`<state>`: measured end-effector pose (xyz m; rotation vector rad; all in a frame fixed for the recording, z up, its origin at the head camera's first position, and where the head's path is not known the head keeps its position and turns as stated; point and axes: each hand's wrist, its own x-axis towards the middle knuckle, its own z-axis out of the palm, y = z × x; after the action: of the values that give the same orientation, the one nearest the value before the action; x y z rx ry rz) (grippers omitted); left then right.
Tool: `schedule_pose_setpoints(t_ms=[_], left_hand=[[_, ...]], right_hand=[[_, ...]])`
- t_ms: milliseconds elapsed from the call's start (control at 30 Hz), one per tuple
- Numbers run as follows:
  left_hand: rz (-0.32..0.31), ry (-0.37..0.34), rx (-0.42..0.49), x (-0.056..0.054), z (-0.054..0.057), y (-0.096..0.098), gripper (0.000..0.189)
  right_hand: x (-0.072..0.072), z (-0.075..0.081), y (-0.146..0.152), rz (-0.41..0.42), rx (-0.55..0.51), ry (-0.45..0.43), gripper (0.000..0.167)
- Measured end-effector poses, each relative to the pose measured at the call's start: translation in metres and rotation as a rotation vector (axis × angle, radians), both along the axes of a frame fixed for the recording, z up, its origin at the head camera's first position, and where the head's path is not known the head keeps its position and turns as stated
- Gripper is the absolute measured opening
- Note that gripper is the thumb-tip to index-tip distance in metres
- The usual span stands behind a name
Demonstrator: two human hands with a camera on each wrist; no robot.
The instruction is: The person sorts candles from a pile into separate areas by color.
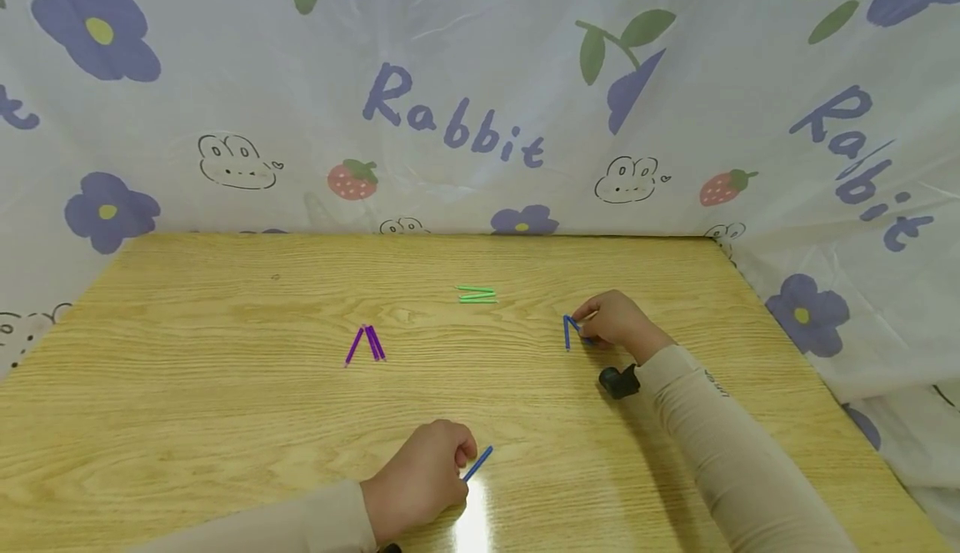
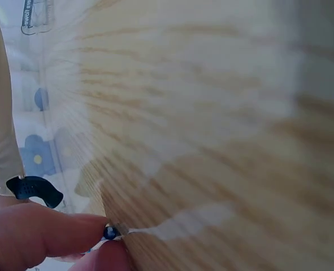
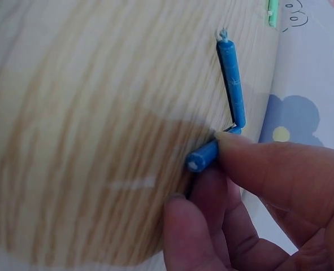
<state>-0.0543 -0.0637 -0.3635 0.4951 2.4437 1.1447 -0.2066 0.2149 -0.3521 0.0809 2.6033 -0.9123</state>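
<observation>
My right hand [image 1: 618,324] pinches a thin blue candle [image 3: 203,156] between thumb and fingers, low over the table at the right. One end of it meets the end of another blue candle [image 3: 231,84], which lies on the wood with its pale wick showing, so the two form an angle. Nearer the front edge, my left hand [image 1: 423,478] holds a third blue candle [image 1: 478,463] by its lower part, tilted up to the right. Only the round end of that candle [image 2: 109,232] shows between thumb and finger in the left wrist view.
Three purple candles [image 1: 354,347] lie left of the middle, tops close together. Farther back, green candles [image 1: 477,302] lie in a zigzag. The wooden table [image 1: 225,419] ends at a printed cloth [image 1: 465,52] behind and at the right. A dark wrist device [image 1: 619,382] hangs under the right sleeve.
</observation>
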Motion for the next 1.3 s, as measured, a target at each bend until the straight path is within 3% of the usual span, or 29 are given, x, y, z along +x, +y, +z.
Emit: schedule_pose_setpoints(t_ms=[500,1067,1300], left_hand=[[-0.034,0.033,-0.061,0.0027,0.0019,0.0011,0.025],[-0.060,-0.010,-0.011,0.0039,0.0055,0.0025,0.028],[-0.043,-0.032,0.023,0.0041,0.0052,0.0012,0.028]], right_hand=[[0.0002,-0.0004,0.0010,0.037,0.013,0.009,0.029],[-0.0002,-0.0003,0.0019,0.024,0.004,0.007,0.029],[0.0001,-0.0014,0.0027,0.032,0.008,0.009,0.029]])
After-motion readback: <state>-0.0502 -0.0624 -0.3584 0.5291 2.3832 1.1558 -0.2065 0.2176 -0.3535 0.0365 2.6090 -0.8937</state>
